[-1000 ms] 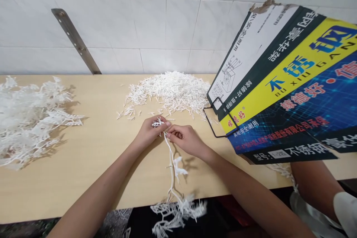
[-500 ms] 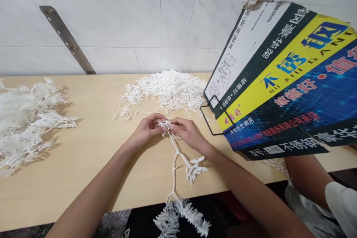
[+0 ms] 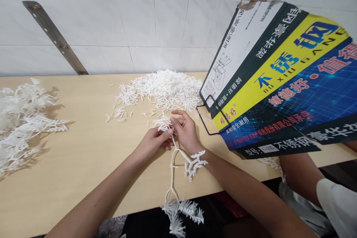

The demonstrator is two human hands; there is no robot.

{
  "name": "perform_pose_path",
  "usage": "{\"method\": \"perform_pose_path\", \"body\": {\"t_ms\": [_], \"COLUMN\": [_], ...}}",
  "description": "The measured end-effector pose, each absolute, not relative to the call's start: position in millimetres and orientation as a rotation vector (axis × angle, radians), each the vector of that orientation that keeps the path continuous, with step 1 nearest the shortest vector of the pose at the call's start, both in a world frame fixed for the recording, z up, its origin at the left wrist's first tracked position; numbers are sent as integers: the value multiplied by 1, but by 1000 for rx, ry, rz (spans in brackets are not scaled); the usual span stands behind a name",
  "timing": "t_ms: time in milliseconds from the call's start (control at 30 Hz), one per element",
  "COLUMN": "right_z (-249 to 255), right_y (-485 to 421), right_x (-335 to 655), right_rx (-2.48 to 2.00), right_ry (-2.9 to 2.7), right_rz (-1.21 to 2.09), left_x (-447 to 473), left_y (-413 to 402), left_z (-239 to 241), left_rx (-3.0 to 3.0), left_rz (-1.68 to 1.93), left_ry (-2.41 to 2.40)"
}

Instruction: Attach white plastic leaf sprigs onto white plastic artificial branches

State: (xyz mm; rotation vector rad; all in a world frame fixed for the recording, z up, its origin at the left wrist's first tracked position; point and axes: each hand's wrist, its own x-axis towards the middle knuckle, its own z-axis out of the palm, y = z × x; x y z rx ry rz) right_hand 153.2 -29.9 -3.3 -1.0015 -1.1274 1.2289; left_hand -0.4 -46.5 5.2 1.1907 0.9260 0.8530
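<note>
My left hand and my right hand meet above the wooden table, both pinched on the top of a white plastic branch. The branch has a thin stem with spiky side clusters. It hangs down from my fingers over the table's front edge. My right fingers pinch a small cluster at the branch's tip, right against my left thumb. Just beyond my hands lies a heap of small white plastic pieces.
A pile of whole white branches lies at the table's left. A printed cardboard box leans in from the right on a black wire stand. A metal bracket crosses the tiled wall. Another person's arm and sleeve show at the lower right.
My right hand has risen from below my left hand to its far side at the branch's tip. The hanging branch has swung and been drawn up. The view has shifted right.
</note>
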Motion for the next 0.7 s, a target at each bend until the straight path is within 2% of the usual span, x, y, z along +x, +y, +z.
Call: {"method": "perform_pose_path", "body": {"t_ms": [233,400,533,700], "right_z": [-6,-1,-3,-9], "right_y": [-35,-34,-31,-28], "right_x": [150,150,151,149], "right_rx": [-1003,-1011,-961,-974], "right_ry": [-1120,-984,-1009,-1034], "right_rz": [1025,935,1003,1121], "left_x": [13,13,15,15], "left_y": [-55,-53,-56,-64], "left_z": [0,-8,-4,7], "left_rx": [1380,1337,1563,1591], "left_rz": [1017,934,893,1107], "left_ry": [1078,1008,961,1148]}}
